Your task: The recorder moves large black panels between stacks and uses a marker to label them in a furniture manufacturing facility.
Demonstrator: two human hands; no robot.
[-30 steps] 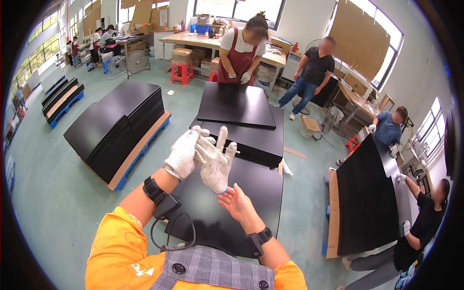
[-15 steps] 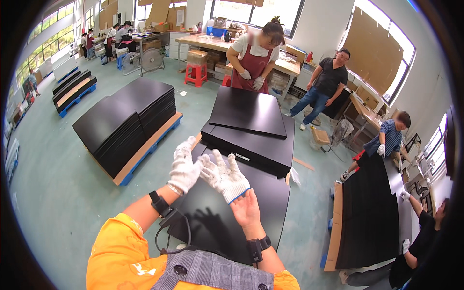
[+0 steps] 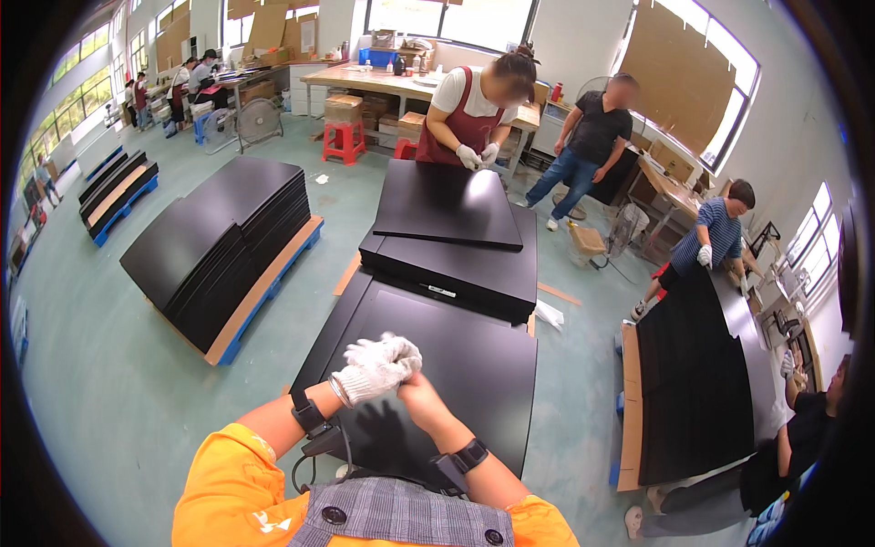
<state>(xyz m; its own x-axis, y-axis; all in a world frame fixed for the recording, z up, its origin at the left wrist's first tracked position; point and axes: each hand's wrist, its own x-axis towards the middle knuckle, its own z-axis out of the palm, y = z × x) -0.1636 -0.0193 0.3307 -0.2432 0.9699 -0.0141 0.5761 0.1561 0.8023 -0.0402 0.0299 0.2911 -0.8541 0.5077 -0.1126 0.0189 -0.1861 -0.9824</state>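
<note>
My left hand (image 3: 360,376) wears a white knit glove and is closed, its fingers bunched around a second white glove (image 3: 401,351) at my right hand. My right hand (image 3: 421,394) is bare at the wrist and lower palm, curled against that bunched glove; its fingertips are hidden. Both hands meet above a large flat black panel (image 3: 456,365), where a dark hand-shaped shadow shows. Beyond lies a stack of black panels (image 3: 447,283) bearing a label, with a skewed black panel (image 3: 447,205) on top.
Left stands a stack of black panels (image 3: 214,228) on a blue pallet (image 3: 273,292). Another tall black stack (image 3: 697,392) is at right, with two people beside it. A co-worker in a red apron (image 3: 469,109) faces me; a person in black (image 3: 597,128) stands behind.
My hands have drawn closer to me and together. The glove that covered my right fingers, spread before, is now bunched in my left hand. The co-worker opposite has brought both hands together.
</note>
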